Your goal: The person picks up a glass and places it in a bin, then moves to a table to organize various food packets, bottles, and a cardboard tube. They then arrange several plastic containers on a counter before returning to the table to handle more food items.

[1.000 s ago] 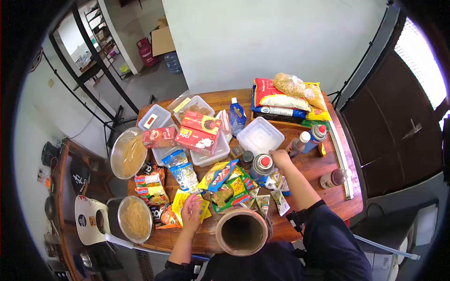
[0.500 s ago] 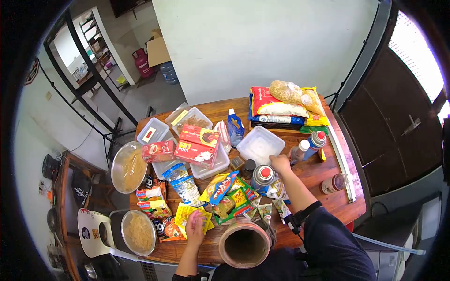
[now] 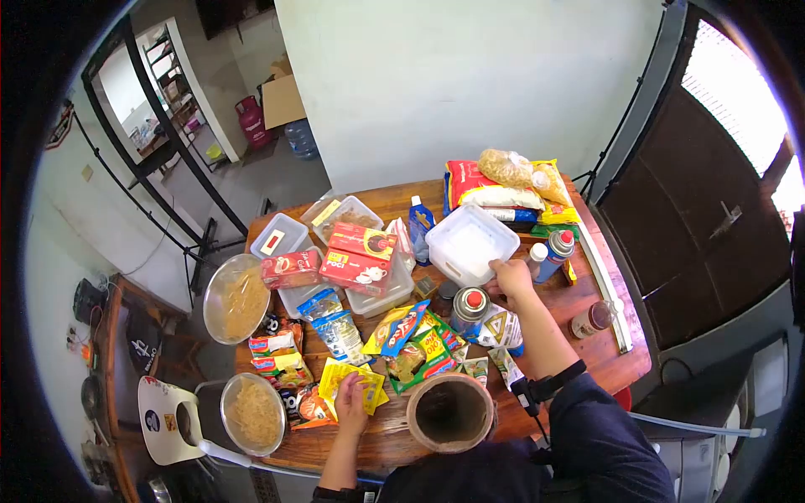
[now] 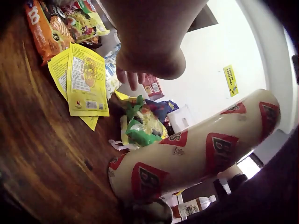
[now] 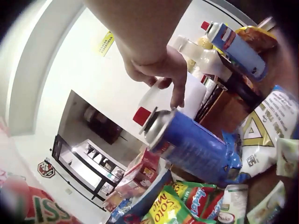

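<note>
Because R hand (image 3: pixel 513 283) pinches white tub (image 3: pixel 470 245) at just 1 corner, the tub could twist or tip, spilling any contents. It's btwn blue bottle (image 3: pixel 421 228) & white-capped bottle (image 3: pixel 537 256); a sideways swing might knock either. Stacked bags (image 3: pixel 503 196) stand behind, blocking a push farther back. Red-capped can (image 3: pixel 470 308), w/ dark-lidded jar (image 3: pixel 448 291) beside it, is near R wrist; a low forearm could topple it. L hand (image 3: pixel 350 404), fingers loosely bent, holds nothing near yellow sachets (image 4: pixel 88 81). Tall tube (image 4: pixel 201 149) stands close to the body, easily bumped, prob. by L arm.
</note>
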`<state>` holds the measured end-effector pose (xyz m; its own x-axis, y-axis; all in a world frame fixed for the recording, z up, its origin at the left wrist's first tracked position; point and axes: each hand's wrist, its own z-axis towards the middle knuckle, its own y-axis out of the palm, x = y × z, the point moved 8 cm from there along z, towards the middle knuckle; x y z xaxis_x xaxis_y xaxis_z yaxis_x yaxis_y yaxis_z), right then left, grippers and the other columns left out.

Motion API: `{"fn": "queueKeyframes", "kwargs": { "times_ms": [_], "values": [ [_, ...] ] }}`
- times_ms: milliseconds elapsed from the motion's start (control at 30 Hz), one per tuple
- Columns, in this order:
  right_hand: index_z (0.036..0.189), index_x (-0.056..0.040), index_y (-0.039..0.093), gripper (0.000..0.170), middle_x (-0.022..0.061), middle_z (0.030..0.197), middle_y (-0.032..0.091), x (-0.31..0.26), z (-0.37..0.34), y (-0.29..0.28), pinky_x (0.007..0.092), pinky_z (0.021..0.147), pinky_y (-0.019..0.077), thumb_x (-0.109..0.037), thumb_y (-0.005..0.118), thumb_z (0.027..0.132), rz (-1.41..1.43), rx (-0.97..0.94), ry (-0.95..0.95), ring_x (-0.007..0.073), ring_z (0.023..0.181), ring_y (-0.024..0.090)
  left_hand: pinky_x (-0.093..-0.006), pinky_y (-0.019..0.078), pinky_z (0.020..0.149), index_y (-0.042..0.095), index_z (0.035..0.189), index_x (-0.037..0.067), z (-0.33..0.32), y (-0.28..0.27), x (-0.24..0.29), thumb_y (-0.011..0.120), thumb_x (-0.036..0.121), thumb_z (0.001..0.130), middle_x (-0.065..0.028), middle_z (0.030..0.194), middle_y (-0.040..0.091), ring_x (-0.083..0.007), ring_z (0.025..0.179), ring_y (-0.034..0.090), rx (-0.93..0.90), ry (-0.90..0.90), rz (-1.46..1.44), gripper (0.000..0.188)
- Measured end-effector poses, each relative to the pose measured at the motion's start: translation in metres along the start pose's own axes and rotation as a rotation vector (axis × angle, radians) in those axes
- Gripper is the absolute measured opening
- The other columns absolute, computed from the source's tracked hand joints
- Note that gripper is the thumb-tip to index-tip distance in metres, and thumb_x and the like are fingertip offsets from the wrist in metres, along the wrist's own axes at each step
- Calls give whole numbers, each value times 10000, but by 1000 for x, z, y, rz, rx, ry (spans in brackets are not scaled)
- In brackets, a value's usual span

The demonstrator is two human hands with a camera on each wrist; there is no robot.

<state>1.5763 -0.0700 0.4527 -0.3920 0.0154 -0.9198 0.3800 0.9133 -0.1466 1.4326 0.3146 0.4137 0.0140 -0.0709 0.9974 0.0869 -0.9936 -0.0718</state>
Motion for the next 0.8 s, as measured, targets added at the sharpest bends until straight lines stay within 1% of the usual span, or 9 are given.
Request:
{"fn": "queueKeyframes", "kwargs": {
  "times_ms": [167,267,367,533,667,700,733,767,800],
  "values": [
    [780,59,542,216,125,633,583,-48,-40,1,254,400,449,-156,520,780,41,41,-100,188,490,571,-254,391,725,449,1123,19,-7,-6,3,439,266,871,-78,1013,534,-144,846,544,-29,8,-63,353],
    [805,65,557,236,122,684,591,-69,-61,-4,248,432,459,-167,524,778,91,56,-159,167,522,563,-269,413,759,439,1117,-9,-11,-10,4,482,207,851,-111,1003,532,-151,855,536,-67,-21,-129,346],
    [849,63,559,243,113,731,593,-92,-98,-19,247,471,466,-168,522,781,162,74,-214,161,578,567,-262,411,748,458,1095,-17,-17,-14,4,488,202,846,-112,981,542,-143,849,537,-109,76,-59,333],
    [831,40,559,207,99,747,597,-121,-190,-69,266,525,476,-157,510,792,317,103,-387,166,639,585,-241,423,699,486,1050,-30,-38,-11,16,531,123,803,-104,884,564,-128,765,524,-119,233,20,293],
    [805,19,574,183,54,713,598,-90,-266,-140,233,533,450,-155,520,788,423,87,-524,116,616,566,-229,418,673,486,1046,-27,-67,1,50,531,92,795,-84,848,557,-110,724,501,-155,339,56,282],
    [794,14,579,184,43,703,596,-72,-285,-161,224,528,438,-162,524,789,413,115,-546,103,601,554,-227,416,668,487,1044,-25,-76,6,51,528,88,796,-77,839,554,-105,717,495,-189,347,40,276],
    [784,8,585,186,31,694,594,-49,-304,-180,216,522,426,-168,527,790,402,153,-566,89,586,543,-215,405,641,487,1039,-18,-80,5,24,523,88,795,-61,815,544,-90,698,481,-191,298,85,269],
    [774,3,590,189,20,685,593,-27,-328,-202,208,516,415,-175,531,791,393,203,-583,76,572,532,-212,402,635,488,1037,-16,-93,16,24,528,91,792,-57,815,542,-87,698,480,-260,288,78,270],
    [762,-2,597,180,12,679,590,-2,-355,-218,205,510,403,-171,541,789,430,208,-522,68,558,518,-209,398,629,489,1034,-15,-108,29,31,534,93,789,-52,814,539,-84,698,479,-337,280,68,271]
  ]
}}
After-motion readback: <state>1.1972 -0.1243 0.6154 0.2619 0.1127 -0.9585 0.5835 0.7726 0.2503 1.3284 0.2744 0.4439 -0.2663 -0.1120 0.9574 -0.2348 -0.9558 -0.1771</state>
